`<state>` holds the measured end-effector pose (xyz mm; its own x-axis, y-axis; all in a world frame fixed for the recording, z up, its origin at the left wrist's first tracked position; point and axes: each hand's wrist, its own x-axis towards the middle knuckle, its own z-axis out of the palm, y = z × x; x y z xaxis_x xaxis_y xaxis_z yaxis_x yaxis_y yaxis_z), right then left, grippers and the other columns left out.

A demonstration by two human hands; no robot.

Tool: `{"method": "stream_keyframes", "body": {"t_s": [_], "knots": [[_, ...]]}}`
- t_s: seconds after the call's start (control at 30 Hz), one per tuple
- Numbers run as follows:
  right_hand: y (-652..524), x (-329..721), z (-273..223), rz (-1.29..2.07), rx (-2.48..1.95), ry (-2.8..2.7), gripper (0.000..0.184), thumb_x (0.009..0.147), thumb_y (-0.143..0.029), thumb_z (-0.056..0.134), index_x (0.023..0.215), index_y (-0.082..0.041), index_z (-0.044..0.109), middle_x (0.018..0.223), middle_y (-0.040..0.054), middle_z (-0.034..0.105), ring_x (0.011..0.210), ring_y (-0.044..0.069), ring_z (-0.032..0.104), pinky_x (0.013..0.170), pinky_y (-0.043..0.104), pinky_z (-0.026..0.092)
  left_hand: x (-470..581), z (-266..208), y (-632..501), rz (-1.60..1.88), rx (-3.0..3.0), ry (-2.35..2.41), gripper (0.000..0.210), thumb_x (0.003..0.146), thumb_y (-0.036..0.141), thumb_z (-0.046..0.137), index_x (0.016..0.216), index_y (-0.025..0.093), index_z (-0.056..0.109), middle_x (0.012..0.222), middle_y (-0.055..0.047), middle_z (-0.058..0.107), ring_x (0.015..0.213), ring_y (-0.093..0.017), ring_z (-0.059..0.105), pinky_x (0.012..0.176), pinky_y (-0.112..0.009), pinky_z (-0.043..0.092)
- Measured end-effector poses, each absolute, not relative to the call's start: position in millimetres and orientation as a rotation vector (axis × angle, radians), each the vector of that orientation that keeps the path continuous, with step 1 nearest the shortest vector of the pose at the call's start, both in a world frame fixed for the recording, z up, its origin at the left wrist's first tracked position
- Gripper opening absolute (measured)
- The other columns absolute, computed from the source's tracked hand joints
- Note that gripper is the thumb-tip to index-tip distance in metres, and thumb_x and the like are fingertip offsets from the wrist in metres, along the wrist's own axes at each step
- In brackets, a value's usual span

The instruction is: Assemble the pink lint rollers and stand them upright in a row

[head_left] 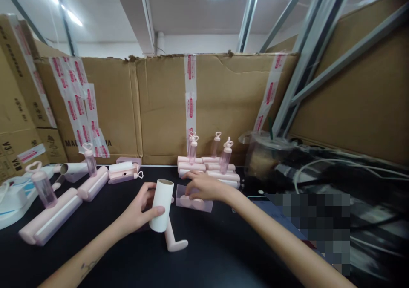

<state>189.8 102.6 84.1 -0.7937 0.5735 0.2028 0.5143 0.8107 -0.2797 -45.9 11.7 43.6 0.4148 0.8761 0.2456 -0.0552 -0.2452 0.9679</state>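
Note:
My left hand (145, 211) is closed round a white paper roll (162, 207) with a brown cardboard core, tilted with its open end up. From behind the roll's lower end juts a pale pink bent handle (174, 242); whether my hand also holds it is hidden. My right hand (203, 186) reaches over a translucent pink case (204, 205), fingers apart and bent down to its far rim, the thumb mostly out of sight. Rounded pink shapes show inside the case. Close behind that hand stand several pink lint rollers (191, 167) with heart-topped upright handles.
At left lie two more pink lint rollers (53, 213), another pink roller piece (124, 173) and a white roll (75, 168). A white power strip (12, 207) sits far left. Right are a lidded drink cup (265, 156), a dark device (281, 220) and tangled cables. Cardboard walls (162, 105) enclose the black table.

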Motion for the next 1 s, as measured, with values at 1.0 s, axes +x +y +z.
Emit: {"method": "stream_keyframes", "body": {"t_s": [1.0], "knots": [[37,154,57,0.887,-0.724,-1.766,0.018,0.081,-0.033,0.059,0.093,-0.021,0.061,0.088,0.0017,0.053,0.073,0.012,0.053,0.062,0.023,0.047,-51,31,11,1.186,2.428,1.302,0.066,0.074,0.037,0.061,0.131,0.03,0.029,0.109,-0.002,0.06,0.096,-0.02,0.058,0.086,-0.037,0.044]]}}
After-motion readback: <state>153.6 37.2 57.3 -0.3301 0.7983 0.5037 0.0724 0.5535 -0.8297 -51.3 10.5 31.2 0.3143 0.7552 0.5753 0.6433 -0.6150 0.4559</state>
